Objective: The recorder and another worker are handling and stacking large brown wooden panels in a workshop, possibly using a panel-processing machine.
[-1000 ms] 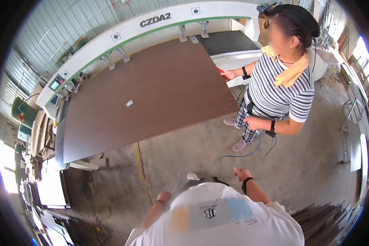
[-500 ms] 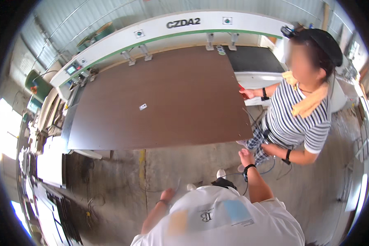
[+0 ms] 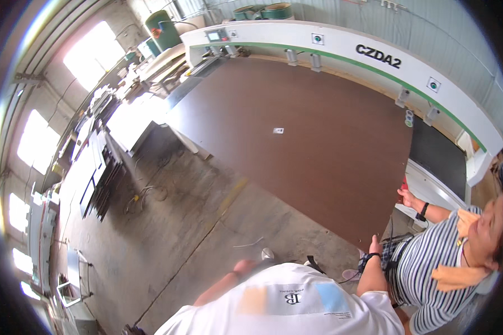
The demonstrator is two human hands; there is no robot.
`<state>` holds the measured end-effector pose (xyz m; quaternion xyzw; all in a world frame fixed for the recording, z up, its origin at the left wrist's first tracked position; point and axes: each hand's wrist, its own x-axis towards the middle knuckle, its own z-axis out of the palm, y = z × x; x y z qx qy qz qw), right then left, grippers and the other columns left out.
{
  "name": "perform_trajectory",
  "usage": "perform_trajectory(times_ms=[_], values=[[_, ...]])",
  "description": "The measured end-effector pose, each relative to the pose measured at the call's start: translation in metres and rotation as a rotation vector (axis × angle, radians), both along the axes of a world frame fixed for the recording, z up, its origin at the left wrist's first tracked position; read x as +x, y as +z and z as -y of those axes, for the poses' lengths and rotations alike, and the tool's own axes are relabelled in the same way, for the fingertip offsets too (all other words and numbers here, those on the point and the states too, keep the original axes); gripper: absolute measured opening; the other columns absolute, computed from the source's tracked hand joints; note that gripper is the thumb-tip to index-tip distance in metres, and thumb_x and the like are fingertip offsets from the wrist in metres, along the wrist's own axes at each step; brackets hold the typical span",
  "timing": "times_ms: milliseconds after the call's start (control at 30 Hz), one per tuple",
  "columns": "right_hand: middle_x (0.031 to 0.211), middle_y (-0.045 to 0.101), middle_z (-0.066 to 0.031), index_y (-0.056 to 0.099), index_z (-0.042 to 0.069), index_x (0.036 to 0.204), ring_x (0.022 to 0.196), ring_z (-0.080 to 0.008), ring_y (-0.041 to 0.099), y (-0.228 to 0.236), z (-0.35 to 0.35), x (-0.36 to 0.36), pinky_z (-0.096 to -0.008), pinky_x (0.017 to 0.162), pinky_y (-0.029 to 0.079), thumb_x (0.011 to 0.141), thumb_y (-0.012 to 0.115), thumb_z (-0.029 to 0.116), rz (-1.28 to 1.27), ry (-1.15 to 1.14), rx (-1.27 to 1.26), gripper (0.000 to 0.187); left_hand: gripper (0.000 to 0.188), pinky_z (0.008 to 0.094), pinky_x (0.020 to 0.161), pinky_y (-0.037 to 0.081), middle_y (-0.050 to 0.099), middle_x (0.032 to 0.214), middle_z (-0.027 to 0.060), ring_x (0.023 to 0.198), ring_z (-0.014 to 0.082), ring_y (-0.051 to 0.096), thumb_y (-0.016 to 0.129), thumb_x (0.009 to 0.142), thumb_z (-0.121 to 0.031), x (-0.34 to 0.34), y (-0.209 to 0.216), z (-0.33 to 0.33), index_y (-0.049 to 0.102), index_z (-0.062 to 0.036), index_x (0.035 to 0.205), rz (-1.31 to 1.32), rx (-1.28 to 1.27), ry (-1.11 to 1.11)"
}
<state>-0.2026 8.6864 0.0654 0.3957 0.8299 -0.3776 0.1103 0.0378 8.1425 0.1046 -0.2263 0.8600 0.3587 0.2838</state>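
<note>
A large brown board [image 3: 296, 117] lies flat on the machine, with a small white label [image 3: 278, 130] on its top. My right hand [image 3: 375, 246], a dark band at its wrist, is up against the near right corner of the board. Its fingers are partly hidden, so whether it grips the edge cannot be made out. My left hand [image 3: 243, 267] hangs low in front of my body above the floor, smeared by motion. At the board's right edge, a co-worker's hand [image 3: 409, 197] holds a red object [image 3: 404, 183].
A white machine beam [image 3: 341, 46] with a green lower edge spans behind the board. The co-worker in a striped shirt [image 3: 425, 262] stands close on my right. Stacked panels [image 3: 98, 184] stand at the left. A thin cable [image 3: 248, 244] lies on the concrete floor [image 3: 167, 240].
My view has swung left, so the board and machine sit further right. My right hand has come up to the board's near corner. The co-worker still holds the red object at the edge.
</note>
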Motion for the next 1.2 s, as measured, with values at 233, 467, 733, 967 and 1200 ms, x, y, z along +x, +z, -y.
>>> perform_trajectory(times_ms=[233, 467, 733, 967, 1200], values=[[0.117, 0.052, -0.0295, 0.055, -0.014, 0.107, 0.114, -0.0383, 0.047, -0.032, -0.036, -0.031, -0.0411, 0.093, 0.037, 0.070, 0.039, 0.078, -0.012, 0.023, -0.065, 0.100, 0.035, 0.0339, 0.083, 0.046, 0.064, 0.101, 0.0103, 0.095, 0.0227, 0.060, 0.054, 0.084, -0.032, 0.027, 0.008, 0.007, 0.063, -0.0047, 0.104, -0.021, 0.060, 0.028], [0.118, 0.050, -0.0303, 0.054, -0.011, 0.112, 0.117, -0.0385, 0.043, -0.032, 0.012, 0.015, -0.0411, 0.095, 0.034, 0.071, 0.034, 0.081, 0.048, 0.068, -0.067, 0.103, 0.028, 0.0283, 0.065, 0.048, 0.065, 0.095, 0.0059, 0.077, 0.0148, 0.061, 0.051, 0.089, -0.025, -0.031, -0.010, 0.048, 0.058, -0.0034, 0.106, 0.134, 0.429, 0.414], [0.111, 0.055, -0.0292, 0.056, -0.009, 0.110, 0.113, -0.0363, 0.050, 0.010, 0.149, 0.133, -0.0414, 0.090, 0.038, 0.072, 0.045, 0.073, -0.034, -0.082, -0.152, 0.091, 0.036, 0.0308, 0.070, 0.049, 0.063, 0.101, 0.0043, 0.087, 0.0147, 0.060, 0.056, 0.086, -0.031, -0.125, -0.039, 0.037, 0.057, -0.0052, 0.111, 0.161, 0.693, -0.114], [0.105, 0.059, -0.0279, 0.061, -0.007, 0.100, 0.107, -0.0389, 0.053, 0.036, 0.273, 0.226, -0.0413, 0.088, 0.040, 0.074, 0.045, 0.070, 0.082, -0.163, -0.111, 0.083, 0.033, 0.0358, 0.078, 0.050, 0.059, 0.107, 0.0062, 0.098, 0.0199, 0.059, 0.052, 0.089, -0.029, -0.090, -0.059, 0.060, 0.051, -0.0094, 0.116, 0.592, 0.993, -0.237], [0.103, 0.056, -0.0334, 0.060, -0.012, 0.099, 0.109, -0.0405, 0.051, 0.011, 0.383, 0.336, -0.0412, 0.091, 0.039, 0.074, 0.037, 0.076, 0.116, -0.159, -0.125, 0.094, 0.038, 0.0388, 0.085, 0.048, 0.056, 0.115, 0.0092, 0.103, 0.0253, 0.056, 0.045, 0.093, -0.037, 0.005, -0.102, 0.102, 0.050, -0.0061, 0.115, 0.735, 1.023, -0.263]])
